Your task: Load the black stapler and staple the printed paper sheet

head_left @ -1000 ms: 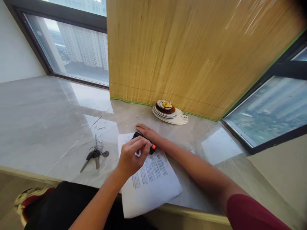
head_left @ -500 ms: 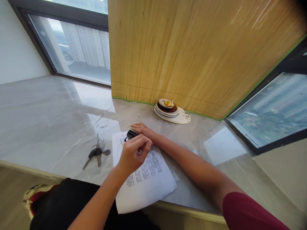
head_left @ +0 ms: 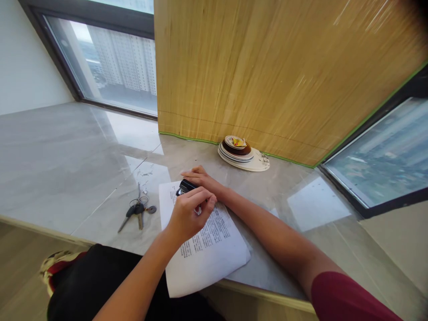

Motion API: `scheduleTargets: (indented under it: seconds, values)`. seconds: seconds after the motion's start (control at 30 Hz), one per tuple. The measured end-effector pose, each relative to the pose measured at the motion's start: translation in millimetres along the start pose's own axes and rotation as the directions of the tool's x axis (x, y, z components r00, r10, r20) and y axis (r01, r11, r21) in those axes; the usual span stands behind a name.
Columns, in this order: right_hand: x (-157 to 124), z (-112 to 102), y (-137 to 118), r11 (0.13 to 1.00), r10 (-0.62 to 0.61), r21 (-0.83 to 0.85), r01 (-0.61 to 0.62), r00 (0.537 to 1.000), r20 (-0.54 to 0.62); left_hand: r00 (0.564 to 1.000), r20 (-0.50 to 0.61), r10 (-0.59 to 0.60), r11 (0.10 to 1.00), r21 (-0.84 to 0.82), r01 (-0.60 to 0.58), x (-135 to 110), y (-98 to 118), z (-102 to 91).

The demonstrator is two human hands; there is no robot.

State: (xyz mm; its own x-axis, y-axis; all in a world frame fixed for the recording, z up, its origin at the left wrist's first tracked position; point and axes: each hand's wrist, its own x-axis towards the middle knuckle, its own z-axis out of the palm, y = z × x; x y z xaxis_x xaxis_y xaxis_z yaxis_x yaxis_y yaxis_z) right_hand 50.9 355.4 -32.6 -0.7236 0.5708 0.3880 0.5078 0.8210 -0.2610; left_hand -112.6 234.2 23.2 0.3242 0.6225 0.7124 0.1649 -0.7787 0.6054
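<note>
My left hand (head_left: 191, 214) is closed around a black stapler (head_left: 187, 183); its front end sticks out past my fingers over the top of the printed sheets (head_left: 209, 267). Small printed characters run across the upper part of the paper, and a second sheet edge shows at the lower right. Just beyond the stapler, my right hand (head_left: 199, 176) rests at the top edge of the paper, fingers stretched out to the left and the knuckles slightly raised. My left fist hides part of the stapler.
A bunch of keys (head_left: 137, 209) lies left of the paper on the grey stone ledge (head_left: 83, 169). Stacked plates (head_left: 237, 154) stand at the back by a bamboo blind (head_left: 254, 71). The ledge's front edge runs under the paper's near end. Windows flank the blind.
The whole view has shifted slightly. My right hand's knuckles have risen a little, and a lower sheet's edge now shows more at the paper's right corner. The left hand keeps its grip on the stapler.
</note>
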Motion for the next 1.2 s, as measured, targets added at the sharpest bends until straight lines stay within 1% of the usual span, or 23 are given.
scheduleTargets:
  seconds: [0.13, 0.23, 0.3, 0.37, 0.43, 0.47, 0.5, 0.53, 0.57, 0.63, 0.67, 0.73, 0.77, 0.8, 0.83, 0.87, 0.9, 0.93, 0.97, 1.0, 1.07, 1.13, 1.2]
  values:
    - [-2.7, -5.0, -9.1, 1.000, 0.009, 0.007, -0.008, 1.000, -0.020, 1.000, 0.004, 0.000, 1.000, 0.011, -0.001, 0.6, 0.4, -0.1]
    - [-9.1, -9.9, -19.5, 0.996, 0.085, -0.031, -0.086, 0.995, -0.044, 1.000, -0.019, 0.001, 0.998, 0.061, 0.000, 1.2, 1.7, -0.5]
    - [-19.4, -14.6, -26.3, 0.991, 0.123, -0.058, -0.124, 0.992, -0.018, 0.997, -0.072, -0.020, 0.994, 0.104, 0.028, 1.9, 2.1, -2.1]
    - [-36.0, -21.3, -31.4, 0.987, 0.154, -0.053, -0.153, 0.988, 0.016, 0.982, -0.168, -0.090, 0.982, 0.152, 0.116, 2.7, 0.4, -5.0]
    - [-58.3, -30.5, -33.6, 0.974, 0.223, -0.032, -0.222, 0.974, 0.029, 0.945, -0.271, -0.183, 0.951, 0.195, 0.240, 3.1, -4.6, -8.7]
    - [-70.8, -35.8, -33.5, 0.961, 0.277, -0.022, -0.276, 0.960, 0.031, 0.929, -0.296, -0.222, 0.931, 0.217, 0.292, 3.0, -8.5, -10.4]
    - [-83.4, -41.5, -32.7, 0.943, 0.333, -0.009, -0.333, 0.943, 0.029, 0.922, -0.294, -0.254, 0.911, 0.248, 0.330, 2.8, -13.0, -11.6]
    - [-95.8, -47.4, -31.5, 0.923, 0.385, 0.008, -0.385, 0.923, 0.018, 0.923, -0.264, -0.279, 0.891, 0.287, 0.351, 2.4, -17.9, -12.3]
    - [-107.4, -53.4, -30.2, 0.902, 0.431, 0.037, -0.430, 0.902, -0.006, 0.932, -0.206, -0.300, 0.876, 0.327, 0.354, 1.9, -22.6, -12.3]
    - [-127.5, -65.5, -29.7, 0.867, 0.497, 0.104, -0.488, 0.864, -0.086, 0.945, -0.027, -0.327, 0.873, 0.375, 0.313, 0.9, -30.0, -10.4]
    - [-135.9, -71.4, -31.5, 0.851, 0.524, 0.138, -0.507, 0.839, -0.146, 0.942, 0.073, -0.327, 0.886, 0.370, 0.279, 0.4, -32.1, -8.9]
    - [-149.3, -82.3, -41.2, 0.812, 0.583, 0.224, -0.539, 0.762, -0.282, 0.920, 0.253, -0.299, 0.920, 0.332, 0.207, -0.9, -33.1, -5.6]
    - [-154.7, -86.7, -49.2, 0.792, 0.610, 0.264, -0.550, 0.725, -0.320, 0.904, 0.323, -0.281, 0.929, 0.329, 0.171, -1.7, -32.5, -4.2]
    - [-159.2, -90.1, -58.7, 0.777, 0.629, 0.290, -0.559, 0.707, -0.322, 0.884, 0.381, -0.270, 0.929, 0.344, 0.136, -2.8, -31.6, -3.0]
    - [-162.9, -92.3, -69.1, 0.768, 0.639, 0.294, -0.569, 0.713, -0.289, 0.863, 0.428, -0.268, 0.922, 0.373, 0.101, -4.1, -30.7, -2.0]
    - [-165.9, -93.3, -79.5, 0.767, 0.638, 0.270, -0.582, 0.735, -0.230, 0.843, 0.465, -0.270, 0.911, 0.407, 0.067, -5.4, -30.3, -1.2]
    - [-168.0, -93.4, -88.9, 0.772, 0.632, 0.217, -0.597, 0.757, -0.165, 0.825, 0.492, -0.277, 0.898, 0.438, 0.040, -6.8, -30.3, -0.5]
    - [-169.2, -92.9, -96.6, 0.775, 0.630, 0.153, -0.613, 0.767, -0.121, 0.812, 0.508, -0.286, 0.888, 0.460, 0.025, -8.0, -30.9, 0.1]
    - [-169.4, -92.3, -101.7, 0.774, 0.633, 0.097, -0.626, 0.767, -0.106, 0.805, 0.514, -0.296, 0.881, 0.473, 0.021, -9.1, -31.9, 0.5]
    - [-168.6, -92.0, -104.2, 0.771, 0.636, 0.060, -0.634, 0.762, -0.120, 0.804, 0.512, -0.303, 0.877, 0.480, 0.025, -9.8, -33.1, 0.9]
    - [-164.7, -93.2, -101.0, 0.781, 0.621, 0.055, -0.622, 0.763, -0.179, 0.803, 0.504, -0.318, 0.876, 0.481, 0.045, -10.3, -35.3, 1.2]
    - [-159.3, -95.6, -90.0, 0.821, 0.569, 0.094, -0.563, 0.794, -0.215, 0.799, 0.497, -0.338, 0.875, 0.478, 0.073, -9.7, -36.6, 1.1]
    - [-155.2, -96.3, -76.6, 0.850, 0.526, 0.144, -0.506, 0.821, -0.223, 0.794, 0.487, -0.364, 0.872, 0.478, 0.106, -9.1, -37.1, 0.8]
